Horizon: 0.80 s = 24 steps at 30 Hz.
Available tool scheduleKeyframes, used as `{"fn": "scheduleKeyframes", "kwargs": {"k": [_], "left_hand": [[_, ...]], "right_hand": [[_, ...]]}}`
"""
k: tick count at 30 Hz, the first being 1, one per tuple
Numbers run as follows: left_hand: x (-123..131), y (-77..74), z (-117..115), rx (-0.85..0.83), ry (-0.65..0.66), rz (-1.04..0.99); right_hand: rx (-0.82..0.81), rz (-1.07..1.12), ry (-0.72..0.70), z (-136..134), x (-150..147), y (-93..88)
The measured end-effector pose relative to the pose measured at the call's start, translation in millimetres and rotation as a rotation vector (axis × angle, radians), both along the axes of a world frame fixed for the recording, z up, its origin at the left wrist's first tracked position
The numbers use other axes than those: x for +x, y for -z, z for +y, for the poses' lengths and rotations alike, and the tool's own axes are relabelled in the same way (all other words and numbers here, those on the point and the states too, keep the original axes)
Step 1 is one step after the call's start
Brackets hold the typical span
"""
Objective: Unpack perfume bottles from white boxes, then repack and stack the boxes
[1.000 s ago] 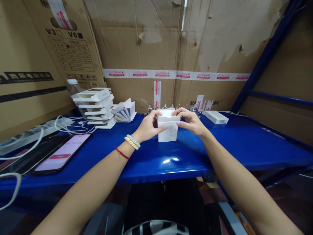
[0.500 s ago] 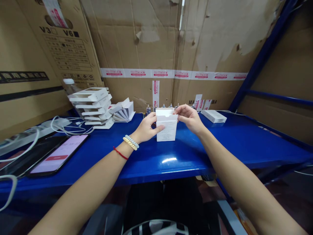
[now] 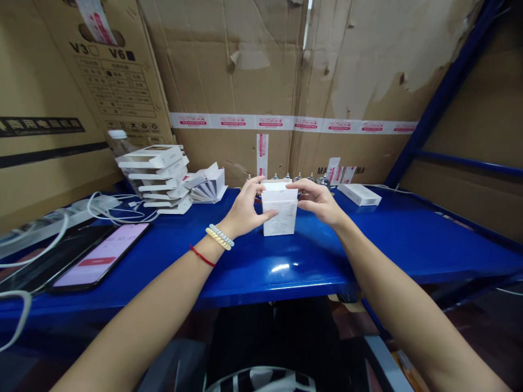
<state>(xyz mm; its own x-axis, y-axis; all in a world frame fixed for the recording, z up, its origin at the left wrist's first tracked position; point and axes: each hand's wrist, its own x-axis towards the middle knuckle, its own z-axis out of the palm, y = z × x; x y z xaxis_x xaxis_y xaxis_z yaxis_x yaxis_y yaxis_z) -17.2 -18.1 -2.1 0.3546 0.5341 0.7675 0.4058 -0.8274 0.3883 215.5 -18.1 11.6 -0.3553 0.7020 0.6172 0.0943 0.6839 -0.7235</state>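
A small white cardboard box [image 3: 280,219] with fine print on its front stands upright on the blue table, its top end open with flaps showing. My left hand [image 3: 245,206] grips its left side, thumb laid across the front and fingers at the top left edge. At the upper right corner is my right hand [image 3: 316,200], its fingers bent, the index finger touching the top flap and the thumb by the right edge. What is inside the box cannot be seen. Behind the hands stand several small metal-tipped items [image 3: 311,177], partly hidden.
A stack of white boxes [image 3: 163,179] and a fan of folded white card [image 3: 207,185] are at the left. Another white box [image 3: 359,194] lies at the right. A lit phone [image 3: 102,256], a dark phone [image 3: 57,258] and white cables [image 3: 118,209] occupy the left side. Cardboard [image 3: 229,81] walls the back.
My right index finger has moved onto the top flap, and my left fingers have risen to the box's top edge. The box stays in place; the view has shifted slightly.
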Motion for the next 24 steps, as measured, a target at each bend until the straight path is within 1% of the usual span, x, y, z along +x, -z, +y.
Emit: {"fn": "scheduleKeyframes", "kwargs": {"k": [4,9,11,14,16,18,19,20,21,24], "left_hand": [[3,0.1,0,-0.098,0.046,-0.115],[4,4.5,4,-0.388,0.218,-0.224],[4,5.7,6,-0.463,0.265,-0.256],[5,5.2,8,-0.499,0.302,-0.360],[6,3.4,9,-0.478,0.309,-0.442],[7,1.0,9,-0.435,0.279,-0.519],[7,-0.2,9,-0.413,0.246,-0.554],[8,-1.3,9,-0.393,0.201,-0.587],[8,-2.2,9,-0.379,0.145,-0.615],[9,-3.8,7,-0.356,-0.046,-0.665]], "right_hand": [[0.038,0.001,0.030,-1,-2,-1.5],[0.018,0.100,0.068,-1,-4,-0.1],[0.010,0.138,0.073,0,-5,0.1],[-0.047,0.148,0.080,0,-3,0.0],[-0.132,0.023,0.032,0,-1,0.4],[-0.220,-0.125,-0.050,0,0,1.8],[-0.236,-0.168,-0.066,1,1,2.9],[-0.228,-0.183,-0.048,2,1,4.2],[-0.197,-0.175,0.002,2,0,5.7],[-0.043,-0.153,0.176,3,-8,11.3]]}}
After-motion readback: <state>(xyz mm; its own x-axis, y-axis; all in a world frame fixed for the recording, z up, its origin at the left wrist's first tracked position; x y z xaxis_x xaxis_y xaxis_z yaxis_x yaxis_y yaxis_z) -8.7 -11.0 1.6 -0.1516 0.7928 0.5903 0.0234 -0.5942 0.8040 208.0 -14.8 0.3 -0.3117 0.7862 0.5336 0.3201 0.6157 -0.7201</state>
